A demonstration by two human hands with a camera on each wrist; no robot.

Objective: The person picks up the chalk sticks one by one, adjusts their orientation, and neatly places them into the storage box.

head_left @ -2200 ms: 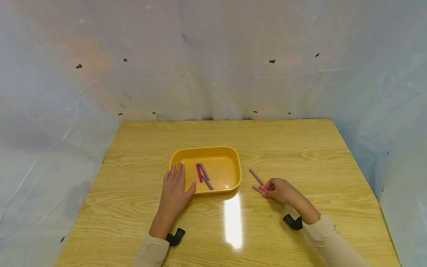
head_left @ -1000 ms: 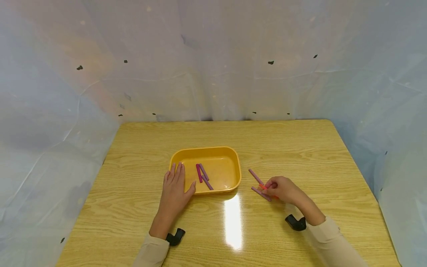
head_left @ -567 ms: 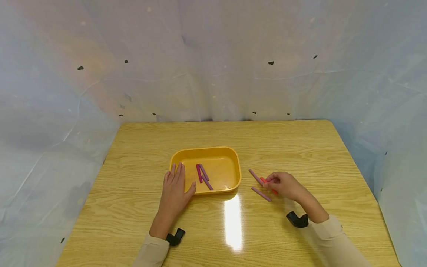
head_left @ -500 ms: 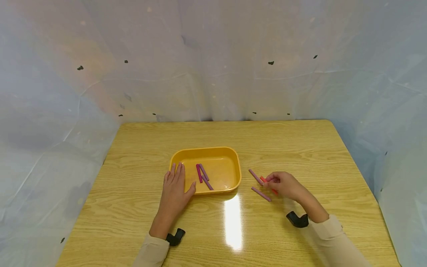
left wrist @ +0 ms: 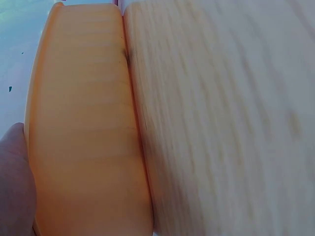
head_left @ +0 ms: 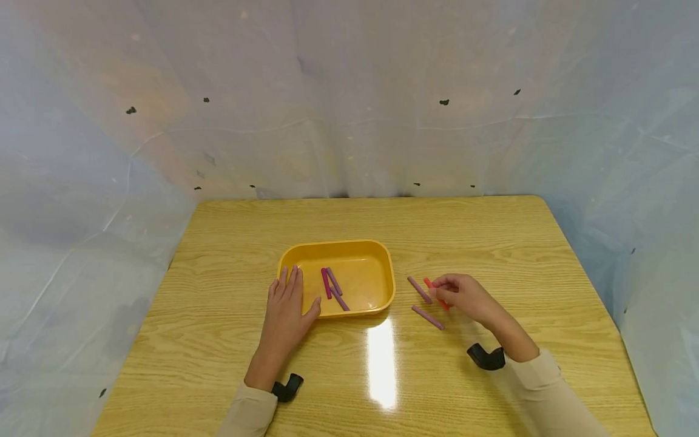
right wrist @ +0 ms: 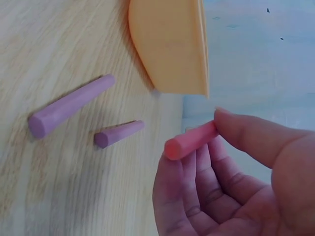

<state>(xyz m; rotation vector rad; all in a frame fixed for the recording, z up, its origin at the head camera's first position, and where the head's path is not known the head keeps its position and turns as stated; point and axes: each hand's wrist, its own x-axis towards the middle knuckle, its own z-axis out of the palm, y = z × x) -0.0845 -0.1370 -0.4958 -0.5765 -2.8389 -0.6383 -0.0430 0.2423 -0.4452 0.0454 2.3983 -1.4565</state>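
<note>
On the wooden table (head_left: pixel 475 243), two purple sticks (head_left: pixel 419 290) lie near the yellow tray (head_left: pixel 374 267), one of them between it and the red stick (right wrist: pixel 193 140); a dark pink stick (head_left: pixel 326 283) and two more purple sticks (head_left: pixel 340 299) lie inside. The left hand (head_left: pixel 286 308) rests on the tray's left end, fingers straight, thumb apart. The right hand (head_left: pixel 464 297) pinches the red stick between thumb and fingertips.

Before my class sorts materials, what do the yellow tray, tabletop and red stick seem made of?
Yellow tray: probably moulded plastic; smooth, rounded, glossy. Tabletop: wood or printed laminate; grain shows, a bright reflection suggests sheen. Red stick, held in the right hand: perhaps chalk or wax; matt, evenly coloured, uncertain.
</note>
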